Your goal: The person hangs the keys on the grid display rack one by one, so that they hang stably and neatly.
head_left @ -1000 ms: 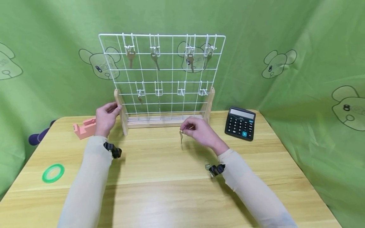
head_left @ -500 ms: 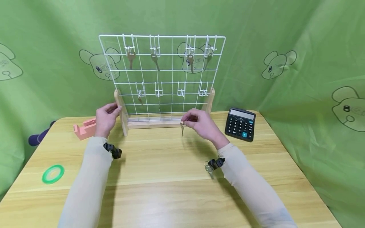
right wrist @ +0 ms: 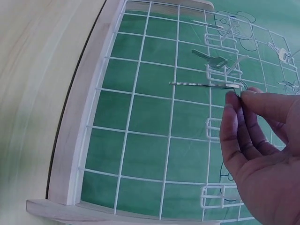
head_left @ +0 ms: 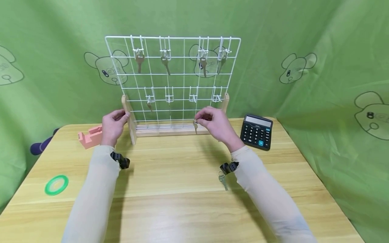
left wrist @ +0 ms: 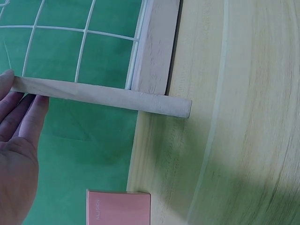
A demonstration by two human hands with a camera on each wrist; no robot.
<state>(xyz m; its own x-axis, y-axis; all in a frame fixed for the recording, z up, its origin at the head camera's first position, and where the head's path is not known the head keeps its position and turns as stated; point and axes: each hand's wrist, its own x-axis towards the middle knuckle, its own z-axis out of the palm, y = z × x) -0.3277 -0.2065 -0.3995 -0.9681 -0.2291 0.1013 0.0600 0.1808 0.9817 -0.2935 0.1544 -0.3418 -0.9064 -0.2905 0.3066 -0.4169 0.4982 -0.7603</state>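
My right hand (head_left: 214, 123) pinches a key (head_left: 195, 126) by its ring between thumb and fingertips, in front of the lower part of a white wire grid rack (head_left: 183, 74). In the right wrist view the held key (right wrist: 201, 85) points away from the fingertips, across the grid. My left hand (head_left: 113, 126) grips the left wooden upright (head_left: 130, 121) of the rack, thumb on one side and fingers on the other in the left wrist view. Several keys hang on the upper row hooks, such as this key (head_left: 139, 62). On the lower row, keys hang at the two left hooks; the two right hooks (head_left: 192, 98) bear none.
Another key (head_left: 223, 181) with a ring lies on the table below my right wrist. A black calculator (head_left: 256, 132) lies at the right. Towards the left are a pink block-shaped holder (head_left: 91, 137) and a green tape roll (head_left: 56, 185). A green curtain (head_left: 258, 33) stands behind the rack.
My right hand has risen and moved forward towards the rack with the key, shifting slightly right. The left hand has stayed on the upright.
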